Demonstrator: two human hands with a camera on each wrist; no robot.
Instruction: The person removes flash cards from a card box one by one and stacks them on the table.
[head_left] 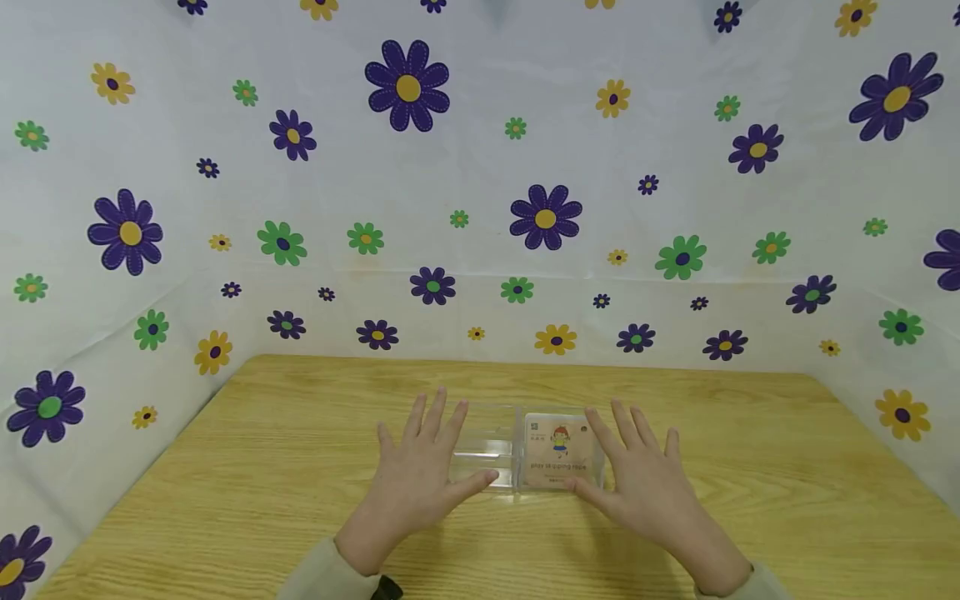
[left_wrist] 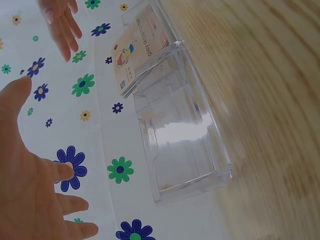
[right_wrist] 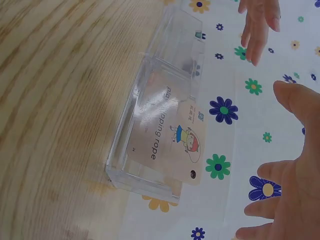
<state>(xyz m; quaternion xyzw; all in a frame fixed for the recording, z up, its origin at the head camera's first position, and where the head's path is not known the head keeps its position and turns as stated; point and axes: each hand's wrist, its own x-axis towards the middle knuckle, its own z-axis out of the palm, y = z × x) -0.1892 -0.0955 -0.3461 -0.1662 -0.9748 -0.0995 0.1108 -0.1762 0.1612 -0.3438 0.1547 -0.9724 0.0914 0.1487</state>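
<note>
A clear plastic card box (head_left: 518,454) with two compartments stands on the table. In its right compartment is a stack of pinkish cards (head_left: 558,467); the top one shows a cartoon child and the words "play skipping rope" (right_wrist: 157,122). Through the left compartment (left_wrist: 182,150) I see no cards. My left hand (head_left: 420,475) hovers at the box's left side, fingers spread, thumb over the left compartment. On the other side my right hand (head_left: 648,483) is spread likewise, its thumb over the cards' lower right corner. Both wrist views show the hands apart from the box.
A wood-grain table (head_left: 300,433) lies under the box. White cloth (head_left: 465,167) printed with purple, green and yellow flowers rises behind it and on both sides. A dark object (head_left: 387,588) shows at the left sleeve (head_left: 330,575).
</note>
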